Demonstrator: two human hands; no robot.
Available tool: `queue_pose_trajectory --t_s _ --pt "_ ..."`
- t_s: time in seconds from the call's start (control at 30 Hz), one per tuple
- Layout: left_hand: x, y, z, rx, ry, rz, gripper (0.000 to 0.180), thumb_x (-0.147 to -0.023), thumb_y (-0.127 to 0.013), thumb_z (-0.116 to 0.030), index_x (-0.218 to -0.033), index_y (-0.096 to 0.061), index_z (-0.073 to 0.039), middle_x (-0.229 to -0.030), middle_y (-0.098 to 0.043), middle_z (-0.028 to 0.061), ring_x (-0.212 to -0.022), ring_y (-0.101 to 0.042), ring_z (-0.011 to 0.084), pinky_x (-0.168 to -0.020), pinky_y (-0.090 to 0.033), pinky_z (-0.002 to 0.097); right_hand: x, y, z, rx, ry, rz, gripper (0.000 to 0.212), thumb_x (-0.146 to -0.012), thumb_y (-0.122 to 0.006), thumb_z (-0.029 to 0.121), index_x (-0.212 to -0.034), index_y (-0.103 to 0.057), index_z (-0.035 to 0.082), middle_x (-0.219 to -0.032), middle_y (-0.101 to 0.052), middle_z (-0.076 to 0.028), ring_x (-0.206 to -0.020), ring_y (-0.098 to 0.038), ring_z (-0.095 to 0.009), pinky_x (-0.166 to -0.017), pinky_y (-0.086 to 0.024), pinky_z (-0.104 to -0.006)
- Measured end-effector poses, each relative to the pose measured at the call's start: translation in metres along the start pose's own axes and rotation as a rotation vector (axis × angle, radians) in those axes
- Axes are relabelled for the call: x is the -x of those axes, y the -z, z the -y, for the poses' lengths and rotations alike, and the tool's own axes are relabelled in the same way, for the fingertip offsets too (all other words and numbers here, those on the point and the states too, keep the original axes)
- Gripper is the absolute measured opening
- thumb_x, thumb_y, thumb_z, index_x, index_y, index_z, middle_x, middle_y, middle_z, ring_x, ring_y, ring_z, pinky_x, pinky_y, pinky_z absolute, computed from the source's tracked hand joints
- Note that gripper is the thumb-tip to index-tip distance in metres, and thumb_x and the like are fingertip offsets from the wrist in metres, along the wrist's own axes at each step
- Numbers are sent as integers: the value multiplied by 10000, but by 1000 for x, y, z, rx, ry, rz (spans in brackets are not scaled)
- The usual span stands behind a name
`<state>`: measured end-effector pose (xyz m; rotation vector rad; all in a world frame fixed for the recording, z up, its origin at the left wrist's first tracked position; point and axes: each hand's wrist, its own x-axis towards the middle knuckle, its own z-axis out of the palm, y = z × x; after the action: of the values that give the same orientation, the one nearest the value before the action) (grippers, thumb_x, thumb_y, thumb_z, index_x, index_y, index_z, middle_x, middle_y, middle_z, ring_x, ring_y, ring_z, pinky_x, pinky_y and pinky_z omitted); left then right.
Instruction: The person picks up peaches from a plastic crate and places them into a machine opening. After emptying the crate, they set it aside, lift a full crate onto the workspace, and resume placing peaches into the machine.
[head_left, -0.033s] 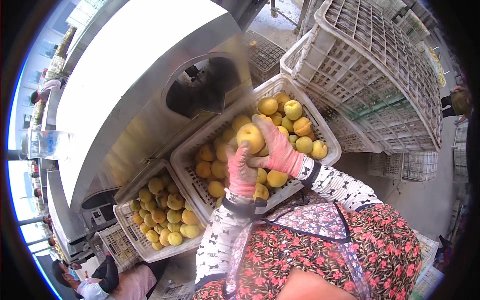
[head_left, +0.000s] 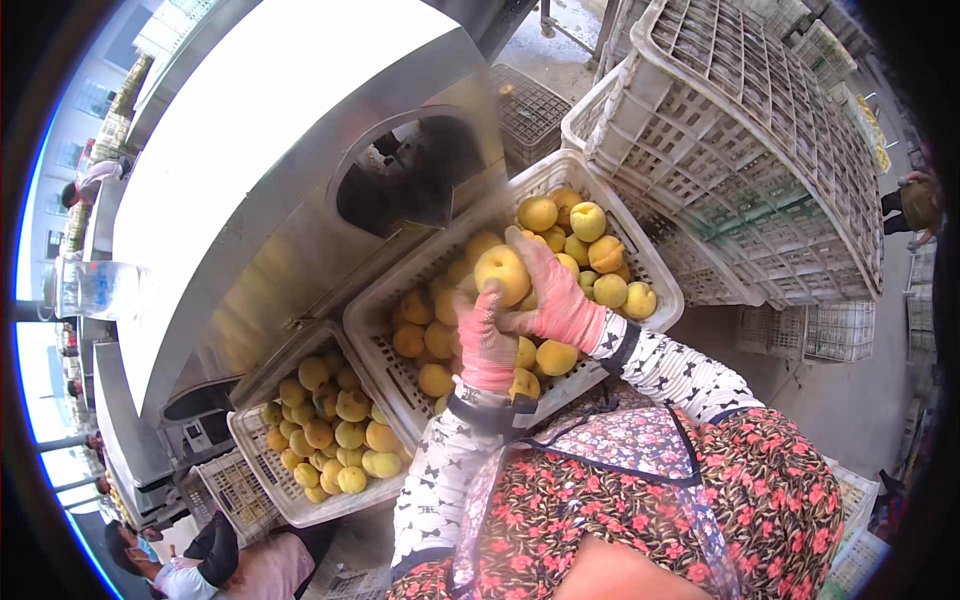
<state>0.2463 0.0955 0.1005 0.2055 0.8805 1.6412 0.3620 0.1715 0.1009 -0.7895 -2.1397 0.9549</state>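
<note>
Both of my hands, in pink-and-cream work gloves, are together over a white plastic crate (head_left: 648, 262) of yellow peaches. Between them they grip one large yellow peach (head_left: 502, 270). My right hand (head_left: 556, 298) wraps round its right side, fingers reaching over the far side. My left hand (head_left: 488, 345) closes on its near left side, with the thumb up. Looser peaches (head_left: 606, 254) lie in the crate's right end, and more peaches (head_left: 410, 340) lie left of my hands. Those directly beneath my hands are hidden.
A metal machine housing (head_left: 290, 220) with a round dark opening (head_left: 410, 172) stands beyond the crate. A second crate of peaches (head_left: 340, 430) sits to the left. Tall lattice crates (head_left: 740, 150) are stacked at the right. A person (head_left: 215, 560) is at the lower left.
</note>
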Motion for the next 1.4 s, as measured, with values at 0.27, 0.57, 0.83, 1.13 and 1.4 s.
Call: queue_pose_trajectory --t_s 0.27,0.57,0.83,1.13,1.4 --pt "8 89 -72 -273 -51 13 398 -920 -634 -259 -1225 -508 -38 -1133 -582 76 -999 -596 205 -898 -492 374 -60 -49 56 260 12 -263 910 -607 -853 394 -1341 -448 42 -1134 -560 -213 -1051 -569 -377 -910 -481 -421" --pt "36 210 -97 -1222 17 150 608 -812 -693 -363 -1269 -509 -7 -1171 -600 232 -1073 -579 372 -945 -445 424 -147 -133 68 685 -330 -190 810 -703 -762 487 -1298 -451 32 -1168 -538 -227 -1017 -584 -384 -846 -503 -432" --pt "-16 232 -70 -1929 -215 673 621 -770 -671 -289 -1330 -466 -115 -1352 -444 211 -1160 -497 392 -945 -437 477 -162 -127 48 208 9 -465 729 -747 -757 375 -1321 -474 25 -1223 -536 -246 -1112 -539 -399 -982 -435 -404" --pt "-59 208 -56 -1881 88 769 631 -655 -747 -252 -1256 -582 -151 -1279 -509 175 -1168 -508 375 -975 -451 410 -21 -92 -11 654 -396 158 532 -783 -726 328 -1239 -556 112 -1132 -574 -171 -1026 -585 -353 -868 -493 -417" --pt "-54 203 -56 -1332 238 524 656 -677 -731 -276 -1268 -558 -52 -1207 -585 170 -1135 -564 310 -960 -465 374 -58 -86 -67 827 -610 358 805 -715 -761 439 -1323 -410 44 -1140 -565 -172 -1038 -597 -344 -860 -493 -417"
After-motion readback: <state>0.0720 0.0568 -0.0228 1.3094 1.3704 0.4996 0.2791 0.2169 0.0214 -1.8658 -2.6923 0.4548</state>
